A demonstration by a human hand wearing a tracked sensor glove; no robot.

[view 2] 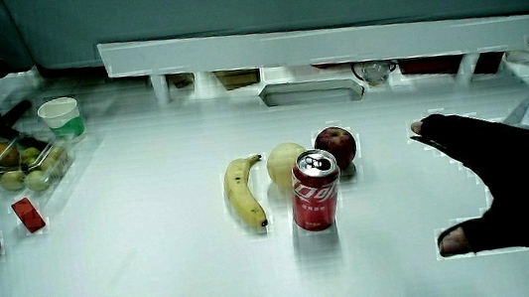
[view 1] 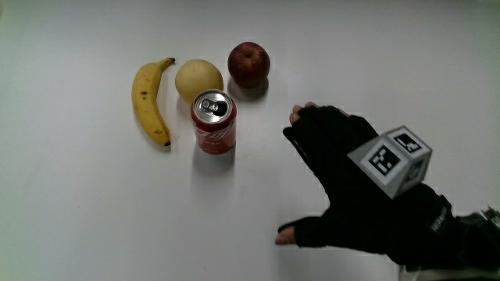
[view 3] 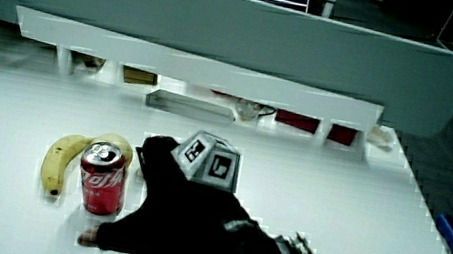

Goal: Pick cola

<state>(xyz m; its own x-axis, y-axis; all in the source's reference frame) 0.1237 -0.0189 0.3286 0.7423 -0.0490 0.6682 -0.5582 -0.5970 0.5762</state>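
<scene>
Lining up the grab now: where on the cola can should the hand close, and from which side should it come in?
Grip the cola can around its upright cylindrical wall, about mid-height. Come in from the bare table side where the open hand already is: the banana lies beside the can, and the yellow round fruit and apple sit just farther from the person, crowding those sides.

Main view: straight down from above table, close, narrow. Both side views: low, looking toward 12 o'clock across table to partition, wider. All three share cola can, banana, hand.
</scene>
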